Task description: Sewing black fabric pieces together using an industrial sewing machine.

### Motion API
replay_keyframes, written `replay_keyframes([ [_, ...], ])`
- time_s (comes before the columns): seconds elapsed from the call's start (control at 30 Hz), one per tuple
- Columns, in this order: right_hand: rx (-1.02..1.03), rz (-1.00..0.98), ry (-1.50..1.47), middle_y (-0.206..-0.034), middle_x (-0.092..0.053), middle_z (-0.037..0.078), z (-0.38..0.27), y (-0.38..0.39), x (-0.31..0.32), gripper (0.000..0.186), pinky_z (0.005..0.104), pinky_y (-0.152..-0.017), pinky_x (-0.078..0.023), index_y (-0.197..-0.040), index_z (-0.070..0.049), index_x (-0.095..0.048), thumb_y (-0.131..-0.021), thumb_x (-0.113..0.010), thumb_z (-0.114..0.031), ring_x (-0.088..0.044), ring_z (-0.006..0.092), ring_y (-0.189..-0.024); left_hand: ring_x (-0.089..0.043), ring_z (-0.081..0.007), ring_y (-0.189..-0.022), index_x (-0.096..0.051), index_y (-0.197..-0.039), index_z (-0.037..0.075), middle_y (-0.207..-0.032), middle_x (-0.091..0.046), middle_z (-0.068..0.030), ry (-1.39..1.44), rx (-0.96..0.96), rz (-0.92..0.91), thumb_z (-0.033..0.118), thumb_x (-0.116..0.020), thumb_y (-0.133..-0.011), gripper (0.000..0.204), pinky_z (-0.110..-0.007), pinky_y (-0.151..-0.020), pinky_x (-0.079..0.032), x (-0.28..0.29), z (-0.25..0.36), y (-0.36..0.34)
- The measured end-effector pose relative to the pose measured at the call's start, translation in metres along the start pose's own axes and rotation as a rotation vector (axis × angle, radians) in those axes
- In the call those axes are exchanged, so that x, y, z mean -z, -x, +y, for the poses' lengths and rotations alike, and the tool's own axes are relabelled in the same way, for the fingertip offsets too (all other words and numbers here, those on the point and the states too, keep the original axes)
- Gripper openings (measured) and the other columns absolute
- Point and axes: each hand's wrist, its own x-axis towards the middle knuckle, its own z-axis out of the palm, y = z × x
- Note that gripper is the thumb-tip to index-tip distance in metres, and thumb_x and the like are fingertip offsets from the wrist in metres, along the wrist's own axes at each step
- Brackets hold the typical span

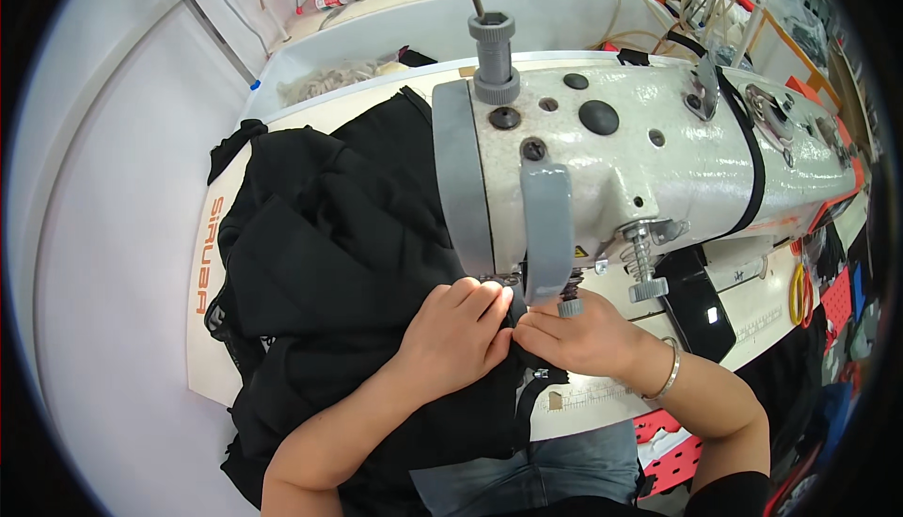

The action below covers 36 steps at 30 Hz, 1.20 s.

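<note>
A black garment (329, 258) lies bunched over the left side of the sewing table and hangs off its front edge toward my lap. My left hand (453, 331) is closed with its fingers pinching the garment's edge, just in front of the sewing machine's (611, 155) head. Close beside it, my right hand (581, 336) pinches the same edge, its fingertips partly behind the grey guard (547, 235). A zipper end with a metal slider (539, 376) hangs just below my hands. The needle and presser foot are hidden by the machine head and my fingers.
A black phone (698, 305) lies under the machine's arm. Yellow-handled scissors (800, 293) are at the right. Behind the machine is a white trough (376, 42) with fabric scraps. A ruler strip (597, 393) runs along the table's front edge. White wall stands at left.
</note>
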Motion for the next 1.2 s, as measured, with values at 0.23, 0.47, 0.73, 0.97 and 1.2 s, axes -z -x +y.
replay_keyframes([
  [0.23, -0.204, 0.138, -0.435, -0.075, -0.060, -0.002, 0.007, -0.008, -0.011, 0.007, 0.0259, -0.061, -0.047, -0.083, -0.007, -0.061, -0.085, -0.068, -0.008, -0.057, 0.0061, -0.071, -0.056, -0.0214, -0.082, -0.069, -0.099, 0.000, -0.091, -0.062, -0.0039, 0.003, -0.010, 0.027, 0.017, -0.072, -0.073, 0.031, -0.034, -0.074, -0.047, -0.009, -0.013, -0.003],
  [0.47, -0.652, 0.092, -0.823, -0.080, -0.067, 0.008, 0.004, -0.013, -0.003, 0.013, 0.0362, -0.061, -0.054, -0.094, -0.009, -0.069, -0.082, -0.072, -0.015, -0.065, 0.0272, -0.068, -0.057, -0.0205, -0.085, -0.068, -0.091, 0.002, -0.089, -0.061, -0.0025, -0.059, -0.026, 0.036, 0.016, -0.069, -0.075, 0.021, -0.034, -0.076, -0.047, -0.006, -0.017, -0.007],
  [0.73, -0.529, 0.093, -0.584, -0.078, -0.068, 0.009, 0.006, -0.006, -0.007, 0.014, 0.0373, -0.058, -0.053, -0.093, -0.010, -0.071, -0.083, -0.074, -0.020, -0.066, 0.0279, -0.066, -0.055, -0.0178, -0.094, -0.059, -0.107, 0.005, -0.115, -0.058, -0.0048, -0.008, -0.212, -0.155, 0.012, -0.060, -0.080, 0.027, -0.027, -0.077, -0.048, 0.012, -0.017, 0.000],
  [0.97, -0.496, 0.186, -0.498, -0.076, -0.068, 0.008, 0.006, -0.007, -0.006, 0.012, 0.0359, -0.053, -0.051, -0.083, -0.008, -0.072, -0.082, -0.074, -0.019, -0.065, 0.0259, -0.062, -0.057, -0.0170, -0.092, -0.061, -0.104, 0.004, -0.111, -0.060, -0.0040, -0.050, -0.203, -0.155, 0.011, -0.060, -0.080, 0.025, -0.028, -0.078, -0.049, 0.010, -0.018, 0.000],
  [1.2, -0.329, 0.132, -0.331, -0.077, -0.069, 0.006, 0.010, 0.000, -0.009, 0.006, 0.0357, -0.052, -0.050, -0.083, -0.012, -0.072, -0.078, -0.074, -0.015, -0.064, 0.0253, -0.062, -0.059, -0.0186, -0.093, -0.062, -0.106, 0.000, -0.107, -0.060, -0.0059, 0.025, -0.184, -0.057, 0.006, -0.067, -0.072, 0.035, -0.030, -0.081, -0.051, 0.010, -0.018, 0.001],
])
